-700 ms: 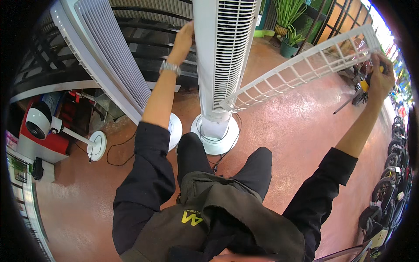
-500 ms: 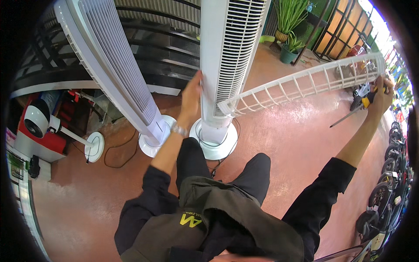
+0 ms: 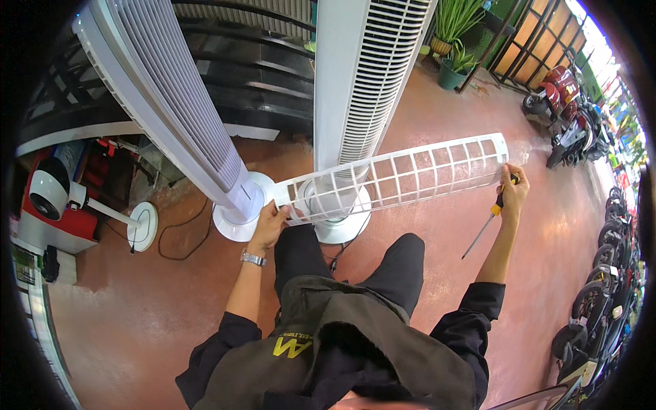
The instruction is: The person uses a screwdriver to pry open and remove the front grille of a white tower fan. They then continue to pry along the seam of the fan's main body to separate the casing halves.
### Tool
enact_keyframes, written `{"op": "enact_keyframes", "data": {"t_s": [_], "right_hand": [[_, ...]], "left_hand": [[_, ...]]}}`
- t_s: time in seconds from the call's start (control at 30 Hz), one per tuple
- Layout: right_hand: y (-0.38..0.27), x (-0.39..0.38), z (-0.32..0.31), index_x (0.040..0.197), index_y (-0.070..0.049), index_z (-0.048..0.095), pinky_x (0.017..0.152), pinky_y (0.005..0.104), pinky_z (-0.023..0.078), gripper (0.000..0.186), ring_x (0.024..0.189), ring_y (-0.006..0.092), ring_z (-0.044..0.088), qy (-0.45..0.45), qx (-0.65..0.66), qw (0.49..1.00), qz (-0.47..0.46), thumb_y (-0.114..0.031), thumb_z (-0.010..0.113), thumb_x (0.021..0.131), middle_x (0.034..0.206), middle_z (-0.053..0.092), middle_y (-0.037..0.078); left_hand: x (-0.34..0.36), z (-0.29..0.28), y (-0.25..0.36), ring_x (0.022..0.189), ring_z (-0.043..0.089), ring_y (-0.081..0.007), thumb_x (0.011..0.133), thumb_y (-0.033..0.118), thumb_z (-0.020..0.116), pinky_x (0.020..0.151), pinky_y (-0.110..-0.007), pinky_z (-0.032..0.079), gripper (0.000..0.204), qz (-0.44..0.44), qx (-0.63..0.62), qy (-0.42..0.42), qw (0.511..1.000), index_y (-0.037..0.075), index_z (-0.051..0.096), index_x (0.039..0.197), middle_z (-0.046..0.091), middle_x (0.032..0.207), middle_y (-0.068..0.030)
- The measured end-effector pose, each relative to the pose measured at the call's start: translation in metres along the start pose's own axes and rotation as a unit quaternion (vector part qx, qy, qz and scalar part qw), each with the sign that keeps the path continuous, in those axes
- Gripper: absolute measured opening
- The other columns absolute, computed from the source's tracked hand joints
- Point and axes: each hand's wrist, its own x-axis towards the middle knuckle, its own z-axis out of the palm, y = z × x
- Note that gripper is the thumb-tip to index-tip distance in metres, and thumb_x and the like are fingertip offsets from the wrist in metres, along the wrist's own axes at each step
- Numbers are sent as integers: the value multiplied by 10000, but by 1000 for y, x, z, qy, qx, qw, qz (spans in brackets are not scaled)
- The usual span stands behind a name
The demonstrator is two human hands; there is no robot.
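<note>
A long white fan grille (image 3: pixel 403 172) with an open grid stretches across in front of me, apart from the tower fan. My left hand (image 3: pixel 270 227), with a metal watch on its wrist, pinches the grille's left end. At the other end, my right hand (image 3: pixel 514 193) grips the grille and also keeps a screwdriver (image 3: pixel 498 205) with a yellow and black handle in the palm, its shaft pointing down and left. Behind the grille stands the white tower fan (image 3: pixel 335 89), its slatted side showing. The grille partly covers the fan's lower part and round base (image 3: pixel 342 231).
A second white tower fan (image 3: pixel 184 102) stands to the left. Farther left are a small white round-headed device on a stand (image 3: pixel 109 212) and a dark cable (image 3: pixel 184 254) on the floor. Potted plants (image 3: pixel 452 72) and motorcycles (image 3: pixel 564 102) stand at the right.
My left hand has left the tower fan's side and taken the grille's left end. The grille has come away from the fan, nearer to me, with my right hand moving left and down.
</note>
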Motion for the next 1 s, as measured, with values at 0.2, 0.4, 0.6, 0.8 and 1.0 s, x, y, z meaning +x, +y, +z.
{"op": "enact_keyframes", "data": {"t_s": [0.2,0.4,0.6,0.8,1.0], "right_hand": [[20,-48,-2,1073,-55,730,406,233,284,149,467,34,397,-26,-11,1000,12,-135,706,949,630,483,-48],[68,-52,-43,1022,-65,664,438,197,317,125,506,24,399,39,11,994,97,-104,739,930,671,492,-40],[76,-44,-21,1075,-72,615,472,203,381,177,588,61,490,108,57,984,130,-151,718,955,745,554,12],[84,-5,-51,1070,-48,569,543,256,468,180,650,113,535,114,144,981,63,-202,640,1010,749,543,36],[107,26,-78,1041,-15,551,639,341,542,144,645,169,548,157,273,949,7,-122,629,983,764,539,54]], "left_hand": [[-85,-108,33,949,687,-167,1000,300,650,816,-352,582,383,-32,151,64,986,27,594,1262,697,1114,-68],[-245,-203,70,876,695,-154,982,284,655,800,-347,576,330,20,-27,380,924,19,664,1179,723,1039,-60],[-421,-268,34,958,720,-233,1023,308,564,870,-380,593,367,36,-122,553,823,1,654,1203,730,1100,-119],[-498,-245,-88,988,718,-219,1061,300,492,849,-367,597,367,39,13,583,812,25,636,1257,732,1102,-81],[-503,-238,-204,1088,660,-268,1077,318,440,903,-411,559,387,145,-299,647,686,29,603,1276,691,1181,-106]]}}
